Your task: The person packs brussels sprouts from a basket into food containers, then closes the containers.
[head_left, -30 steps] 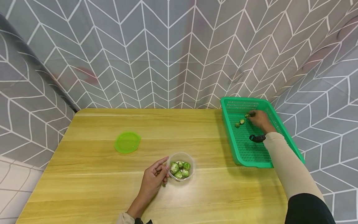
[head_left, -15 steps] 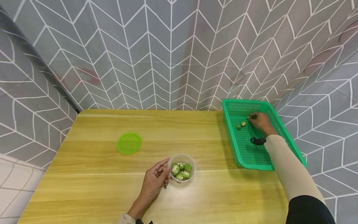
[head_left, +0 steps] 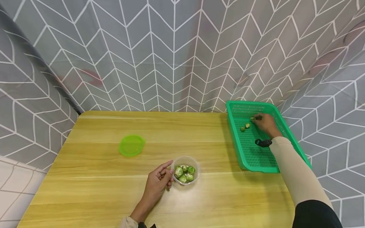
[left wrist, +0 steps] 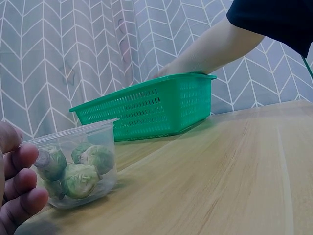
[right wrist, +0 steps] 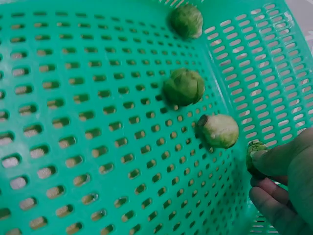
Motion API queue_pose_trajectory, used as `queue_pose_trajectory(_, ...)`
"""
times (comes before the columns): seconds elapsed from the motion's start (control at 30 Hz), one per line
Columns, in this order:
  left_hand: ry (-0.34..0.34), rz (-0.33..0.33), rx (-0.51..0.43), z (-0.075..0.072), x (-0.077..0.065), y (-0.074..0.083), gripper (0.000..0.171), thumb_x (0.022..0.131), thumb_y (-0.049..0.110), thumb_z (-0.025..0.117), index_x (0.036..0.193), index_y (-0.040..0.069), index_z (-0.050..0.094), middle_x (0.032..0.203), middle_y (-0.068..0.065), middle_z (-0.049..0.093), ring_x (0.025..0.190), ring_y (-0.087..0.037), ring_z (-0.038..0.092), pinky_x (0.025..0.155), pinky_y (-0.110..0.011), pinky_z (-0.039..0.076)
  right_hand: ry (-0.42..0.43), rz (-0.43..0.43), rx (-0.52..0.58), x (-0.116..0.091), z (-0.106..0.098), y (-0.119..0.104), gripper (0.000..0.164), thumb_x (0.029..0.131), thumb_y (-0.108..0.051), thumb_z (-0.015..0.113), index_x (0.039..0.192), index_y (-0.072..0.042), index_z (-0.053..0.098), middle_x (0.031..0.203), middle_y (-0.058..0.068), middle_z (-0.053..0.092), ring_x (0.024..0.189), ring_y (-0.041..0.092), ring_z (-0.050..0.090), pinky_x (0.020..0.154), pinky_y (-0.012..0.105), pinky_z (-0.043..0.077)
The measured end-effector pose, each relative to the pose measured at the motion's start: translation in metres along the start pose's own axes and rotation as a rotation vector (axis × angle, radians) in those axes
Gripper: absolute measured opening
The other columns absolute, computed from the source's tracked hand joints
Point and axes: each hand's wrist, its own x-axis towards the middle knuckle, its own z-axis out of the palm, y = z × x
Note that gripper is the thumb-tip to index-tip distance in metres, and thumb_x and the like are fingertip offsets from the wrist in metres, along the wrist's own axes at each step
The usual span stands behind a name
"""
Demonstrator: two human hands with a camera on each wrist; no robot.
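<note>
In the head view, my left hand (head_left: 157, 181) holds the rim of a clear plastic container (head_left: 198, 171) between thumb and index finger, its other fingers curled beside the wall. Several Brussels sprouts (left wrist: 79, 180) lie inside the container. Over at the right, my right hand (head_left: 265, 122) reaches down into a green plastic basket (head_left: 237, 152). The right wrist view shows its thumb and fingers pinching one Brussels sprout (right wrist: 255, 157) close to the basket's side wall. Three loose ones lie on the basket floor, the nearest a pale sprout (right wrist: 221, 130) with its cut stem showing.
A light green lid (head_left: 131, 145) lies flat on the wooden table (head_left: 94, 186), left of the container. Behind the table hangs a grey curtain (head_left: 159, 57) with white chevron lines. The basket stands at the table's far right corner.
The view has shifted slightly. Both hands stay almost where they were, the left at the container and the right in the basket with a sprout at its fingertips.
</note>
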Motion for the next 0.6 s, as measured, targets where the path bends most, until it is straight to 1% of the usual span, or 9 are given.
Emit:
queue_pose_trajectory(0.1, -0.006, 0.017, 0.005, 0.0, 0.0, 0.0, 0.044, 0.098, 0.023, 0.069, 0.138, 0.009, 0.06, 0.078, -0.014, 0.066, 0.057, -0.015, 0.06, 0.05, -0.028, 0.055, -0.004, 0.01, 0.021, -0.002, -0.002, -0.005, 0.039, 0.103, -0.017, 0.058, 0.135, 0.006, 0.057, 0.132, 0.033, 0.055, 0.115, 0.049, 0.055, 0.088, 0.059, 0.05)
queue_pose_trajectory(0.2, -0.021, 0.037, 0.005, 0.0, 0.0, -0.001, 0.044, 0.099, 0.02, 0.067, 0.139, 0.005, 0.058, 0.077, -0.016, 0.066, 0.057, -0.014, 0.06, 0.05, -0.029, 0.055, 0.005, 0.0, 0.025, -0.004, -0.003, -0.009, 0.039, 0.103, -0.018, 0.059, 0.134, 0.005, 0.059, 0.131, 0.033, 0.057, 0.114, 0.049, 0.056, 0.087, 0.058, 0.05)
queue_pose_trajectory(0.3, -0.028, 0.049, 0.002, 0.0, 0.0, -0.002, 0.043, 0.1, 0.019, 0.067, 0.139, 0.004, 0.058, 0.078, -0.019, 0.065, 0.057, -0.015, 0.06, 0.049, -0.029, 0.055, 0.022, -0.012, 0.021, -0.006, -0.004, -0.012, 0.038, 0.103, -0.02, 0.06, 0.132, 0.004, 0.061, 0.128, 0.032, 0.059, 0.113, 0.048, 0.057, 0.088, 0.059, 0.049)
queue_pose_trajectory(0.47, -0.008, 0.041, 0.004, 0.001, 0.0, -0.003, 0.042, 0.098, 0.022, 0.068, 0.137, 0.009, 0.061, 0.078, -0.018, 0.065, 0.057, -0.015, 0.059, 0.049, -0.028, 0.054, 0.06, -0.031, 0.045, -0.01, -0.006, -0.017, 0.036, 0.102, -0.02, 0.062, 0.129, 0.003, 0.063, 0.126, 0.031, 0.062, 0.113, 0.048, 0.058, 0.091, 0.059, 0.049)
queue_pose_trajectory(0.6, 0.007, 0.032, 0.005, 0.001, 0.001, -0.002, 0.041, 0.098, 0.024, 0.07, 0.136, 0.012, 0.063, 0.078, -0.018, 0.066, 0.057, -0.015, 0.06, 0.05, -0.028, 0.054, 0.086, -0.071, 0.062, -0.014, -0.007, -0.022, 0.034, 0.101, -0.019, 0.064, 0.127, 0.003, 0.065, 0.122, 0.03, 0.065, 0.11, 0.046, 0.061, 0.088, 0.058, 0.051)
